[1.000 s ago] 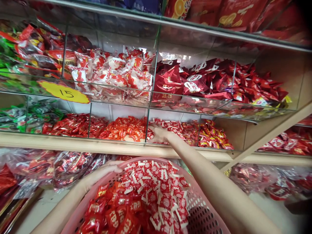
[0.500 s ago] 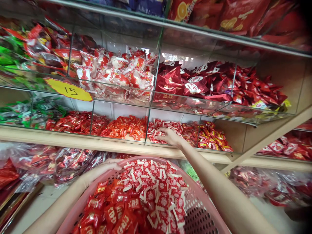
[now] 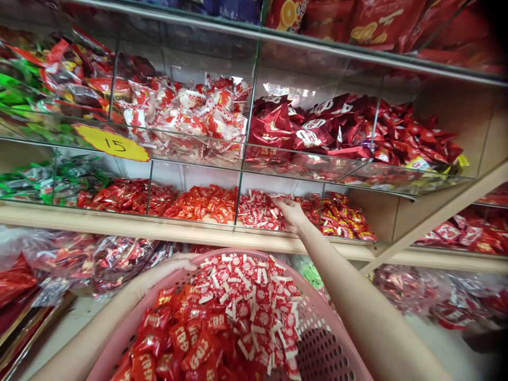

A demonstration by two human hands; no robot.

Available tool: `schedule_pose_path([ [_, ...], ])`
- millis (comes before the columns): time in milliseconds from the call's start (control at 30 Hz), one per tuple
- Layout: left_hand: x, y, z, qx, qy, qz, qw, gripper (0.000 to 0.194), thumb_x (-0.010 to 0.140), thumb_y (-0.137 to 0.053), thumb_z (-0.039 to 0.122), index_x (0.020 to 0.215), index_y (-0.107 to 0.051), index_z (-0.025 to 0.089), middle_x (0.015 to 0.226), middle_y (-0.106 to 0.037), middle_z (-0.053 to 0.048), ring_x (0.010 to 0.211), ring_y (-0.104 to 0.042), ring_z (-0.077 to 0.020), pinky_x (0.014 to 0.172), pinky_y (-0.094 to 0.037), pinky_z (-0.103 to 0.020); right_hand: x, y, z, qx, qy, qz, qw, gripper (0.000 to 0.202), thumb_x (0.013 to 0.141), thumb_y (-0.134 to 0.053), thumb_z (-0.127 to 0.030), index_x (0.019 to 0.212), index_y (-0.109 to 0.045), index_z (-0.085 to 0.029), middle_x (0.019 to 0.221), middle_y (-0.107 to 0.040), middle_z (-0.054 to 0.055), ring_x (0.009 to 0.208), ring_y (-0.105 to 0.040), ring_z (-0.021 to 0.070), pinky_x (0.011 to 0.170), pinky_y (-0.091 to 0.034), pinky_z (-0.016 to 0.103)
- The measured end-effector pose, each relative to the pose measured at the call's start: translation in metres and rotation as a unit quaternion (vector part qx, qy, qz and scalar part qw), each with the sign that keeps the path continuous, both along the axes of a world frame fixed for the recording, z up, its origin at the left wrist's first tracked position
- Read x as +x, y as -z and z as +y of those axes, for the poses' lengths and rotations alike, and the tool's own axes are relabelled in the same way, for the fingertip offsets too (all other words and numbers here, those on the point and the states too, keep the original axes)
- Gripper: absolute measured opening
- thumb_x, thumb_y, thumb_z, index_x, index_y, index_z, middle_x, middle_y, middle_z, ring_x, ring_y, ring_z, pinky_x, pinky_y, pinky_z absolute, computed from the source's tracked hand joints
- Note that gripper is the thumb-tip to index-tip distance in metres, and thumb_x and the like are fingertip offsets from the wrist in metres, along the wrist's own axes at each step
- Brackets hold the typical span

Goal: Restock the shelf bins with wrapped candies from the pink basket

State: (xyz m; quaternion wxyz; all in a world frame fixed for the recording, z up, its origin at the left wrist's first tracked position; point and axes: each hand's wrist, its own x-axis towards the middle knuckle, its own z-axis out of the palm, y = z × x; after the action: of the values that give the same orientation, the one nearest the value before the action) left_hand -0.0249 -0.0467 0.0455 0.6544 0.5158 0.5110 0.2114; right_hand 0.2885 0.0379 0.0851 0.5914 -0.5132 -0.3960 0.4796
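Observation:
A pink perforated basket (image 3: 317, 317) holds larger red candies (image 3: 198, 338) at its left and small red-and-white candies (image 3: 262, 307) at its back and right. My left hand (image 3: 177, 264) grips the basket's far left rim, fingers curled over it. My right hand (image 3: 289, 211) reaches into the lower shelf, at the right part of the compartment of small red-and-white candies (image 3: 257, 209). Its fingers are bent down at the candies; their tips are partly hidden, and I cannot make out anything held.
Orange-red candies (image 3: 206, 203) lie left of that compartment, yellow-and-red ones (image 3: 345, 217) right. The glass-fronted upper shelf (image 3: 182, 140) bears a yellow tag (image 3: 112, 143) reading 15. A wooden ledge (image 3: 119, 222) runs above bagged sweets (image 3: 123, 259); a slanted wooden divider (image 3: 432, 222) stands right.
My right hand has moved right within the compartment, and its spread fingers have bent down more. My left hand remains on the basket rim. The view has shifted slightly.

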Motion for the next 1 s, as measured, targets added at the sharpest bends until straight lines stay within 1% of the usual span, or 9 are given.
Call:
schedule_pose_path([
  [133,-0.001,0.000,0.001,-0.010,0.002,-0.025,1.000,0.045,0.054,-0.058,0.027,0.098,-0.067,0.021,0.082,-0.072,-0.001,0.082,-0.063,-0.0258,0.076,-0.046,-0.032,0.006,-0.004,-0.002,-0.033,0.050,0.076,0.995,0.006,0.075,-0.055,-0.021,0.074,-0.050,-0.019,0.056,-0.056,-0.003,0.045,-0.046,0.0069,0.036,-0.033,0.016],
  [267,-0.001,-0.004,-0.002,-0.031,-0.012,-0.045,0.998,0.044,0.056,-0.058,0.025,0.098,-0.067,0.022,0.083,-0.072,0.000,0.083,-0.063,-0.0256,0.075,-0.047,-0.032,0.011,-0.008,-0.005,-0.060,0.055,0.143,0.986,0.008,0.081,-0.048,-0.018,0.074,-0.044,-0.020,0.055,-0.054,-0.004,0.043,-0.047,0.0057,0.033,-0.032,0.013],
  [367,-0.001,-0.006,-0.002,-0.039,-0.016,-0.051,0.998,0.040,0.056,-0.059,0.024,0.095,-0.068,0.022,0.079,-0.072,0.001,0.083,-0.063,-0.0250,0.076,-0.046,-0.031,0.013,-0.014,-0.007,-0.074,0.050,0.184,0.979,0.014,0.085,-0.043,-0.021,0.071,-0.042,-0.019,0.051,-0.050,-0.006,0.039,-0.045,0.0040,0.034,-0.035,0.012],
  [467,-0.002,-0.004,0.000,-0.043,-0.010,-0.045,0.998,0.042,0.057,-0.059,0.024,0.098,-0.066,0.019,0.077,-0.072,0.000,0.078,-0.064,-0.0241,0.076,-0.046,-0.031,0.013,-0.028,-0.017,-0.075,0.042,0.219,0.972,0.018,0.088,-0.036,-0.022,0.072,-0.043,-0.018,0.051,-0.051,-0.006,0.044,-0.051,0.0044,0.041,-0.044,0.012],
  [567,-0.002,-0.004,0.000,-0.052,-0.010,-0.042,0.998,0.044,0.058,-0.058,0.025,0.101,-0.064,0.019,0.080,-0.072,-0.002,0.077,-0.064,-0.0236,0.073,-0.048,-0.031,0.007,-0.047,-0.040,-0.079,-0.046,0.260,0.961,0.021,0.089,-0.035,-0.022,0.072,-0.045,-0.016,0.053,-0.054,-0.003,0.046,-0.053,0.0041,0.042,-0.045,0.010],
  [667,0.000,-0.007,-0.004,-0.051,-0.030,-0.022,0.998,0.040,0.059,-0.059,0.024,0.098,-0.066,0.021,0.086,-0.071,-0.003,0.078,-0.064,-0.0230,0.070,-0.049,-0.029,-0.006,-0.055,-0.073,-0.091,-0.158,0.198,0.963,0.012,0.084,-0.046,-0.021,0.074,-0.048,-0.014,0.057,-0.056,-0.002,0.038,-0.048,0.0035,0.029,-0.036,0.009],
  [733,0.001,-0.010,-0.006,-0.040,-0.031,-0.009,0.999,0.040,0.059,-0.059,0.025,0.099,-0.065,0.021,0.089,-0.071,-0.002,0.079,-0.064,-0.0234,0.068,-0.050,-0.029,-0.016,-0.048,-0.095,-0.107,-0.192,0.119,0.968,0.010,0.078,-0.055,-0.023,0.077,-0.049,-0.015,0.062,-0.060,0.000,0.040,-0.051,0.0051,0.029,-0.036,0.011],
  [833,0.002,-0.011,-0.007,-0.023,-0.006,-0.016,1.000,0.043,0.060,-0.057,0.025,0.102,-0.064,0.020,0.088,-0.071,-0.002,0.082,-0.064,-0.0249,0.070,-0.050,-0.030,-0.029,-0.025,-0.121,-0.135,-0.215,0.030,0.967,0.017,0.072,-0.061,-0.027,0.082,-0.051,-0.018,0.069,-0.061,-0.001,0.043,-0.054,0.0068,0.031,-0.038,0.013],
  [1000,-0.001,-0.002,-0.004,-0.005,0.020,-0.031,0.999,0.043,0.062,-0.056,0.023,0.104,-0.064,0.021,0.083,-0.071,0.001,0.079,-0.064,-0.0223,0.070,-0.049,-0.027,-0.037,-0.003,-0.139,-0.140,-0.215,-0.034,0.966,0.024,0.068,-0.063,-0.027,0.090,-0.056,-0.019,0.072,-0.060,-0.002,0.050,-0.053,0.0056,0.040,-0.042,0.014],
])
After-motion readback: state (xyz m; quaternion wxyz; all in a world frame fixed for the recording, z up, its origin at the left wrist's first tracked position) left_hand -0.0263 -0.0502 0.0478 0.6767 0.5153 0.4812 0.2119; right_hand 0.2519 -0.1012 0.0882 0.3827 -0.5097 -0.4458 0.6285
